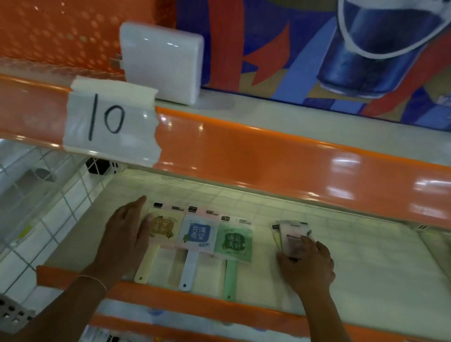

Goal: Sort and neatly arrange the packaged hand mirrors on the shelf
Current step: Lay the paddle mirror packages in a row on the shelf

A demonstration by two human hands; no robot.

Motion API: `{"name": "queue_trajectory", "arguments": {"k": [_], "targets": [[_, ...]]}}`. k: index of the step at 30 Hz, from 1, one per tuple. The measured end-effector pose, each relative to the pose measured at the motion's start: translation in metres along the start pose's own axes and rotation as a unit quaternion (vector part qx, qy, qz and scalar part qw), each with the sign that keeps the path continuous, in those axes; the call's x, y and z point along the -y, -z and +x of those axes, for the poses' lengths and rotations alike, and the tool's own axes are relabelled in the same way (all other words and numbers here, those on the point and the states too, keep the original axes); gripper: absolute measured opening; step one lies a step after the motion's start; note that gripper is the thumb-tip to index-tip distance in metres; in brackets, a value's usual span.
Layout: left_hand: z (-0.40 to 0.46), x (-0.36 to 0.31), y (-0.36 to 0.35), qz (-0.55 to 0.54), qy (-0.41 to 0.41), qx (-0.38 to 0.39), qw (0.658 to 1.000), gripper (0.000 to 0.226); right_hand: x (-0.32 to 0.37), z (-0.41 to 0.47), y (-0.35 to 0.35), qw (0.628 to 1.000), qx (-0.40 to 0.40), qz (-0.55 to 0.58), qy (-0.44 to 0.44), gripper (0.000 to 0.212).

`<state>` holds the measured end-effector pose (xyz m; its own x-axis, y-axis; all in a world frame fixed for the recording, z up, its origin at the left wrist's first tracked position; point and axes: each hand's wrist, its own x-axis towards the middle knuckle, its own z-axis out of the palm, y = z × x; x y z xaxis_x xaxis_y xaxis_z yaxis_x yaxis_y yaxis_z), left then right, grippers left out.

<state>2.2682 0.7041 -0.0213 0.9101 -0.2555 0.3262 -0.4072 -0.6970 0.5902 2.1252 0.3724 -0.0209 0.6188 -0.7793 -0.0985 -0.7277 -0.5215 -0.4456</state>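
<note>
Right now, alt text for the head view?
Two bare hands work on a white shelf: the left hand lies flat beside a row of three packaged hand mirrors, cream-yellow, pale blue and mint green, handles pointing forward. The right hand rests on a small stack of packaged mirrors farther right.

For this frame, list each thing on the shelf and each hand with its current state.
Yellow mirror: flat, face up, left hand beside it.
Blue mirror: flat, face up, middle of row.
Green mirror: flat, face up, row's right end.
Stack of mirrors: apart from row, gripped.
Left hand: fingers straight.
Right hand: holding stack.
</note>
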Motion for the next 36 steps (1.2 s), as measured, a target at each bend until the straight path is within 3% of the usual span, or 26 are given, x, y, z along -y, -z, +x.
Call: {"name": "queue_trajectory", "arguments": {"k": [2,5,9,10,11,13,14,16,19,22,25,30,36], "targets": [[-0.003,-0.039,-0.009,-0.012,-0.057,-0.016,0.998,0.054,-0.004,0.002,0.005,1.000,0.010,0.027,0.003,0.079],[-0.012,-0.094,-0.034,-0.043,-0.126,0.021,0.991,0.052,-0.017,0.006,0.017,0.995,0.001,0.098,0.025,0.078],[-0.026,-0.158,-0.070,-0.163,-0.088,0.123,0.975,0.044,-0.031,-0.001,0.049,0.946,-0.003,0.321,0.037,0.049],[-0.027,-0.171,-0.077,-0.185,-0.057,0.152,0.969,0.040,-0.032,-0.004,0.059,0.903,0.026,0.427,0.017,0.036],[-0.027,-0.185,-0.082,-0.199,-0.025,0.184,0.962,0.035,-0.035,-0.006,0.065,0.832,0.083,0.548,-0.012,0.028],[-0.025,-0.207,-0.091,-0.212,0.034,0.252,0.944,0.029,-0.034,-0.013,0.082,0.678,0.189,0.706,-0.080,0.033],[-0.024,-0.217,-0.095,-0.221,0.067,0.280,0.932,0.029,-0.033,-0.015,0.087,0.641,0.213,0.730,-0.100,0.038],[-0.021,-0.230,-0.104,-0.272,0.149,0.317,0.896,0.034,-0.034,-0.018,0.088,0.623,0.239,0.737,-0.109,0.038],[-0.020,-0.244,-0.113,-0.373,0.245,0.305,0.841,0.034,-0.037,-0.020,0.077,0.674,0.240,0.688,-0.121,0.041],[-0.020,-0.244,-0.116,-0.320,0.239,0.250,0.882,0.038,-0.039,-0.020,0.068,0.771,0.211,0.599,-0.044,0.034],[-0.019,-0.237,-0.113,-0.234,0.207,0.252,0.916,0.035,-0.037,-0.019,0.065,0.829,0.168,0.534,0.016,0.021],[-0.009,-0.214,-0.097,-0.182,0.162,0.265,0.933,0.033,-0.025,-0.014,0.037,0.863,0.155,0.475,0.076,0.021],[0.011,-0.140,-0.046,-0.054,0.090,0.082,0.991,0.035,0.010,-0.008,-0.008,0.917,0.123,0.365,0.103,0.018]]}}
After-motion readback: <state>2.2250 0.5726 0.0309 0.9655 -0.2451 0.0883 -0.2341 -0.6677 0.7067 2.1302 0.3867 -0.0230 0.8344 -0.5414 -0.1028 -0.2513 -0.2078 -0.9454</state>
